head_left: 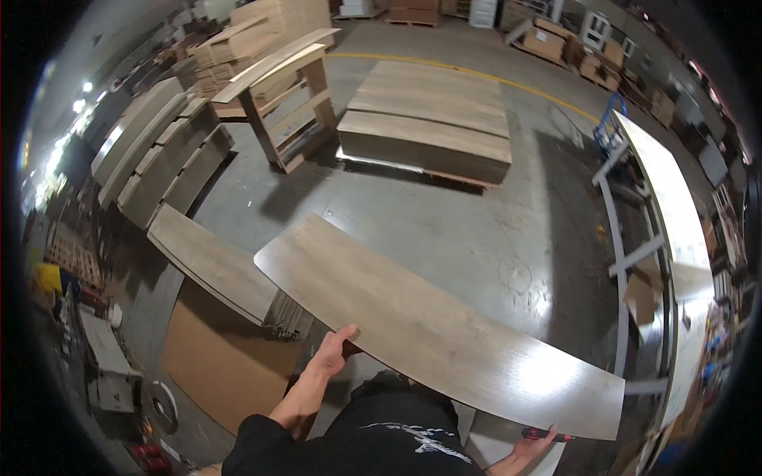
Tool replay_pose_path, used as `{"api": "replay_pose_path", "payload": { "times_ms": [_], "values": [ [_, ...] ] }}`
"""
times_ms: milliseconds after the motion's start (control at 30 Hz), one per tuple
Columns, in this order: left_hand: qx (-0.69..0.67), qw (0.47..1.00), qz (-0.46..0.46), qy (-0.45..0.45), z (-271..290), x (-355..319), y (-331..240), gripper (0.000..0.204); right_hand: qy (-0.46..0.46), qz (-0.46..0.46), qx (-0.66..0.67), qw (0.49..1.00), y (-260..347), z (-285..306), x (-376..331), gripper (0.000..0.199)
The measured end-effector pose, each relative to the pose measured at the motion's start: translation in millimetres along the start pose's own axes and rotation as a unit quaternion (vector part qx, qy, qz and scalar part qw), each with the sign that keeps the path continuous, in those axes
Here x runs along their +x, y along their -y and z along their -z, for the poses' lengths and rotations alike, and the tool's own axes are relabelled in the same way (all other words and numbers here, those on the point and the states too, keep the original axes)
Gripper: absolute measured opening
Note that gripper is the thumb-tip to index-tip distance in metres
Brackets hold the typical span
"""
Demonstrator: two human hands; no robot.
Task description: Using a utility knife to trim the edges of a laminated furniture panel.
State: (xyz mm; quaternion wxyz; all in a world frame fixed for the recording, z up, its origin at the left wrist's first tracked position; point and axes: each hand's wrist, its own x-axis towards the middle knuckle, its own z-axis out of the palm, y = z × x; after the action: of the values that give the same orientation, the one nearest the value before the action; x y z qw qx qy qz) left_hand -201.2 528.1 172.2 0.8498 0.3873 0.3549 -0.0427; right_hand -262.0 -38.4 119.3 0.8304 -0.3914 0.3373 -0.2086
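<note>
A long wood-grain panel (429, 317) with a glossy surface lies across in front of me, slanting down to the right. My left hand (333, 353) grips its near edge left of the middle, thumb on top and fingers hidden beneath. Near the right end, my right hand (525, 454) closes on the same edge. A slim red-and-black hand tool (548, 435) sits at its fingers along the edge; its exact kind is unclear. To the left, a stack of similar panels (218, 258) lies beside a brown cardboard sheet (226, 349).
Ahead, a large low stack of boards (429, 111) rests on a pallet. An upright wooden frame (290, 103) stands left of it, with more stacked panels (167, 151) farther left. A long white-topped workbench (663, 190) runs along the right, near a blue hand truck (609, 123).
</note>
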Motion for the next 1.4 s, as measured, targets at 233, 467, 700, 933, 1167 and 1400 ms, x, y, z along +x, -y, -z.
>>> {"api": "replay_pose_path", "payload": {
  "times_ms": [233,467,700,933,1167,1400],
  "values": [
    [-0.084,0.979,-0.180,-0.047,-41,64,-56,0.048,0.057,-0.044,-0.092,0.993,-45,-205,148,0.045],
    [-0.091,0.951,-0.230,-0.187,-15,197,-83,0.044,0.087,-0.084,-0.198,0.973,-156,-378,242,0.024],
    [-0.030,0.936,-0.094,-0.337,-6,356,-169,0.035,0.049,-0.097,-0.268,0.957,-245,-547,308,0.030],
    [-0.012,0.959,-0.064,-0.277,-46,515,-300,0.041,-0.007,-0.090,-0.277,0.957,-304,-713,360,0.027],
    [-0.007,0.919,-0.048,-0.392,-105,725,-371,0.054,-0.028,-0.176,-0.286,0.941,-404,-875,503,0.028],
    [-0.045,0.935,-0.009,-0.351,-182,871,-455,0.040,-0.043,-0.226,-0.390,0.892,-482,-1002,645,0.029]
  ]
}}
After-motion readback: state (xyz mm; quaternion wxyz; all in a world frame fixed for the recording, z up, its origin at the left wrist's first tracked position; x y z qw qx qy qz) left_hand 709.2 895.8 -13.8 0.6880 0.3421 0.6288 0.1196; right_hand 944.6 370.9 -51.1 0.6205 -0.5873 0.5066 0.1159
